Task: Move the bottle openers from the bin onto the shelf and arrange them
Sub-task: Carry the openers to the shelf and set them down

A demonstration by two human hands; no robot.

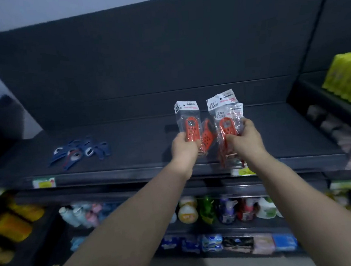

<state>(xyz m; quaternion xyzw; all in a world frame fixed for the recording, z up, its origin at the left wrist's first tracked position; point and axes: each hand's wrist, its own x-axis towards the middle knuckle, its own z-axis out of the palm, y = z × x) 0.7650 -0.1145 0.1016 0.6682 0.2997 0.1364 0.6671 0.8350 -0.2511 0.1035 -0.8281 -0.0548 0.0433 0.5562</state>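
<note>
Both arms reach out over the dark shelf [141, 135]; the left hand [184, 148] has its fingers curled round the lower end of 1 red bottle opener [189, 129] sealed in a clear packet, which stands upright with its white header card on top; the right hand [245, 141] grips a bundle of packeted red openers [225, 126], at least 2 by the header cards, with thumb in front and fingers wrapped behind; the exact count is hard to tell through the crinkled plastic. Between the 2 hands a further red opener [208, 135] tilts to the right, its lower end near the left hand; which hand holds it I cannot tell. All the red pieces are held above the right half of the shelf. Well apart to the left, a loose heap of blue openers [80, 150] lies on the shelf surface. A price label [44, 183] sits on the shelf's front edge; bottles [224, 209] line the shelf below; yellow-green packs [346, 77] stand at far right.
</note>
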